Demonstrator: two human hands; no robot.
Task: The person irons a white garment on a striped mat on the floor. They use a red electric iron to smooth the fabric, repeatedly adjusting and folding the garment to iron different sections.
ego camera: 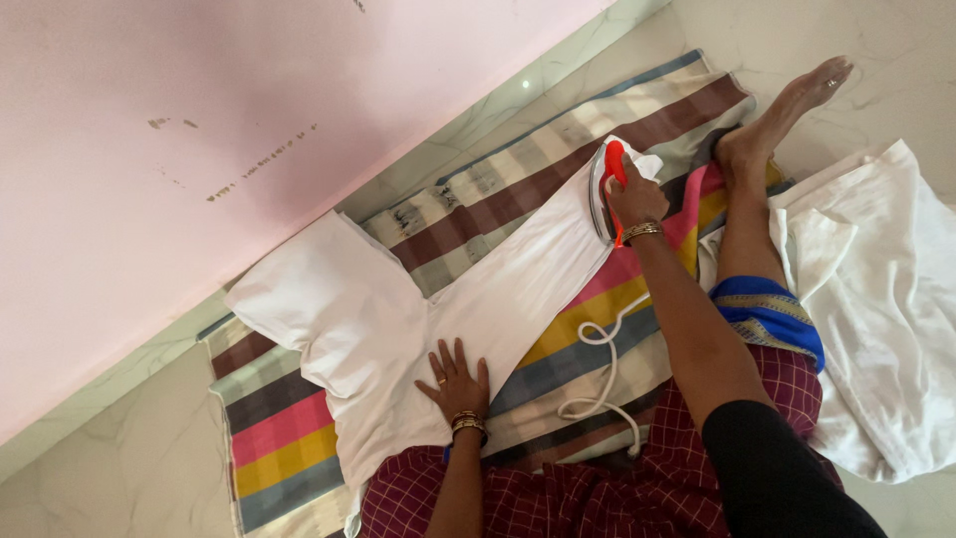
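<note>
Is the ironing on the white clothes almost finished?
The white garment lies spread flat on the striped cloth. The right hand holds the iron at its far end; the left hand presses it flat. More white cloth waits, crumpled, beside.

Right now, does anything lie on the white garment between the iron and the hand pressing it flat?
Nothing visible does: bare white garment runs from the iron in the right hand to the left hand.

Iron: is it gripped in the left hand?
No, the right hand grips the iron by its red handle on the white garment, while the left hand lies flat on the cloth.
</note>
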